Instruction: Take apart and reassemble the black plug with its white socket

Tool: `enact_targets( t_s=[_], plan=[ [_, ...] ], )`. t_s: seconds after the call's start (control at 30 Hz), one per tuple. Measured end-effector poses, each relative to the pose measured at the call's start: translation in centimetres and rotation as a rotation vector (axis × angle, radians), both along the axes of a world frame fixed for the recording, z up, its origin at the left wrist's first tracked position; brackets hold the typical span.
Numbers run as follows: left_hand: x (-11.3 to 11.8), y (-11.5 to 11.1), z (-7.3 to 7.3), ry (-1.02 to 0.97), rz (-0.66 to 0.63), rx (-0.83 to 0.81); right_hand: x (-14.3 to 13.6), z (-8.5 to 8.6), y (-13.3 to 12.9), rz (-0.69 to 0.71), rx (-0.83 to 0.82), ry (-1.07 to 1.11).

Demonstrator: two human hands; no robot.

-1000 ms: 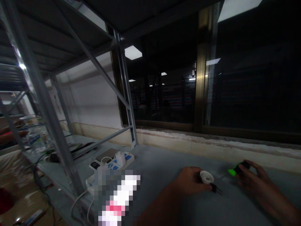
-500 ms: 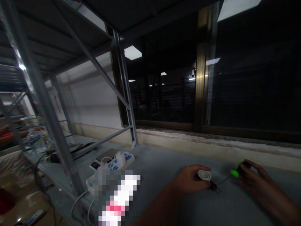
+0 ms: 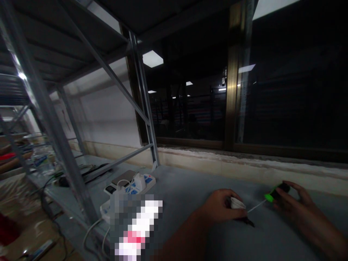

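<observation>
Low over the grey worktop (image 3: 187, 221), my left hand (image 3: 217, 208) is closed around a small part with a round white end (image 3: 237, 203). A dark piece sticks out below its thumb; its exact kind I cannot make out. To the right, my right hand (image 3: 295, 208) grips a screwdriver (image 3: 269, 197) by its green and black handle. The thin shaft points left and down, and its tip meets or nearly meets the part beside my left thumb. My fingers hide much of the part and some of the handle.
White power strips (image 3: 146, 181) with plugs and cables lie left of my hands, beside a small scale (image 3: 123, 177). A metal shelf post (image 3: 146, 108) rises behind them. Windows (image 3: 190, 108) line the back. At far left show another person's arm (image 3: 16, 165) and a plastic bottle (image 3: 40, 163).
My left hand has turned the part, so its round white end now faces more sideways and the two prongs no longer show clearly. The screwdriver has shifted slightly up and left.
</observation>
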State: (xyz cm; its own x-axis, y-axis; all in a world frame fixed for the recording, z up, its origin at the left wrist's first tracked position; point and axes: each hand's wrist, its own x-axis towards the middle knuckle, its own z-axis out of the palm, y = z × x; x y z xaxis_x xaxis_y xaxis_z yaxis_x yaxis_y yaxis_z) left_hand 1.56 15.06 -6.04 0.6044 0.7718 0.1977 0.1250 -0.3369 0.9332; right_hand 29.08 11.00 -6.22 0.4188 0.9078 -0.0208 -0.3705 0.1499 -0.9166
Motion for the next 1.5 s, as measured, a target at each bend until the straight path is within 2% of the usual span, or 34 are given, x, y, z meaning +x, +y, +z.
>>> enact_targets(
  t_s=[0.2, 0.3, 0.43, 0.53, 0.63, 0.77, 0.93, 1.13, 1.37, 1.5],
  plan=[
    [0.0, 0.0, 0.2, 0.025, -0.031, 0.011, 0.1, 2.4, -0.7, -0.122, 0.148, 0.022],
    [0.0, -0.2, 0.7, 0.025, -0.040, 0.051, -0.4, 3.1, -1.3, -0.154, 0.235, 0.003],
    [0.0, -0.4, 1.4, 0.032, -0.044, 0.127, -1.9, 3.1, -2.0, -0.176, 0.295, -0.178],
    [0.0, -0.5, 1.7, 0.039, -0.042, 0.174, -3.1, 3.3, -2.6, -0.138, 0.370, -0.342],
    [0.0, -0.4, 2.0, 0.038, -0.039, 0.224, -3.9, 3.9, -3.6, -0.172, 0.443, -0.479],
    [0.0, -0.4, 2.1, 0.045, -0.047, 0.257, -4.7, 4.8, -5.1, -0.185, 0.453, -0.557],
    [0.1, -0.2, 1.9, 0.076, -0.062, 0.275, -5.2, 4.6, -5.4, -0.114, 0.516, -0.540],
    [0.0, 0.1, 1.7, 0.091, -0.061, 0.307, -4.9, 3.9, -5.0, -0.115, 0.427, -0.523],
    [0.1, 0.1, 1.8, 0.101, -0.074, 0.332, -4.6, 2.9, -4.8, -0.154, 0.443, -0.552],
    [0.0, 0.0, 2.0, 0.112, -0.075, 0.346, -4.1, 2.8, -4.7, -0.118, 0.451, -0.588]
  ],
)
